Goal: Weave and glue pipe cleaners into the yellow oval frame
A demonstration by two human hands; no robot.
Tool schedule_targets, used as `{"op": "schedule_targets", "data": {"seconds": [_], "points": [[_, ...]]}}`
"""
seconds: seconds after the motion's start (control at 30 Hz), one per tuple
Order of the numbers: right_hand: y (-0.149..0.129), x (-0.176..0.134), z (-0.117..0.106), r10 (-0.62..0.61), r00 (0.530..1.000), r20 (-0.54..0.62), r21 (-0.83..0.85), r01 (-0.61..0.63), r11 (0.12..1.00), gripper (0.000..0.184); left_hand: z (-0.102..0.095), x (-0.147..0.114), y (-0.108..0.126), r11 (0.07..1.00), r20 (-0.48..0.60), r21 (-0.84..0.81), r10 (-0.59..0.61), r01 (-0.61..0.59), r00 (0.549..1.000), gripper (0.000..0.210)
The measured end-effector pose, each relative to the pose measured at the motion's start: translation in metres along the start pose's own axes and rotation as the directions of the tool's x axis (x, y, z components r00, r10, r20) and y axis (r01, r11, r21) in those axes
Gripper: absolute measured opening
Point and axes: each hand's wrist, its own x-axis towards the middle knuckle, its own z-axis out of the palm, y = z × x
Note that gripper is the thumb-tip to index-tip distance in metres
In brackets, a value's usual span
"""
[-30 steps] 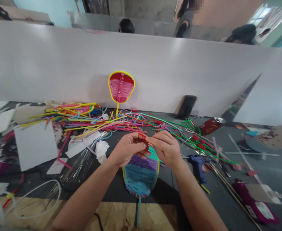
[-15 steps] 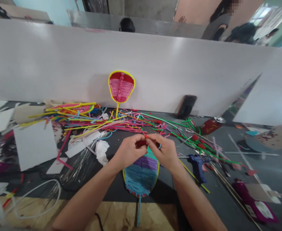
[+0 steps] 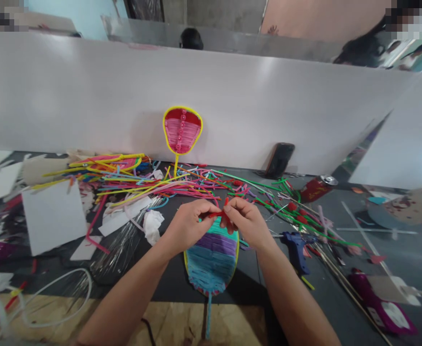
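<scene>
Between both hands is a short red pipe cleaner (image 3: 227, 211), bent into a small shape I cannot fully make out. My left hand (image 3: 196, 218) pinches its left end with thumb and forefinger. My right hand (image 3: 245, 218) grips the other part, where a red tip sticks up above the fingers. Below them lies a hand fan (image 3: 211, 259) covered in teal, purple and blue pipe cleaners, with a yellow rim and a blue handle; the hands hide part of its top. A smaller pink and red fan (image 3: 182, 129) with a yellow rim stands upright against the white partition.
Loose pipe cleaners (image 3: 160, 187) spread across the table's back. To the right are a blue glue gun (image 3: 294, 250), a red can (image 3: 317, 188), a phone (image 3: 280, 160) and a purple device (image 3: 380, 302). Crumpled tissue (image 3: 152, 226) and a white card (image 3: 55, 218) lie left. People are beyond the partition (image 3: 124, 91).
My hands have moved slightly apart and the red pipe cleaner shows more between them, one tip now pointing up. Beyond the partition, a person at the right has shifted.
</scene>
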Motion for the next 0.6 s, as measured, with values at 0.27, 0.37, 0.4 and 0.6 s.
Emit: {"op": "schedule_targets", "data": {"seconds": [0.27, 0.37, 0.4, 0.6], "points": [[0.002, -0.004, 0.012, -0.125, 0.980, -0.154, -0.047, 0.119, 0.992, 0.025, 0.008, 0.006, -0.002, 0.722, 0.185, -0.631, -0.215, 0.284, 0.959, 0.020], [0.002, -0.005, 0.015, -0.129, 0.984, -0.124, -0.051, 0.124, 0.991, 0.024, 0.008, 0.006, -0.005, 0.691, 0.200, -0.668, -0.190, 0.276, 0.961, 0.020], [0.002, -0.006, 0.015, -0.131, 0.987, -0.096, -0.055, 0.126, 0.991, 0.024, 0.008, 0.006, -0.006, 0.696, 0.200, -0.664, -0.188, 0.274, 0.962, 0.019], [0.003, -0.005, 0.004, -0.253, 0.964, -0.080, -0.216, 0.231, 0.949, 0.019, 0.005, 0.007, -0.008, 0.687, 0.171, -0.640, -0.309, 0.344, 0.936, 0.018]]}}
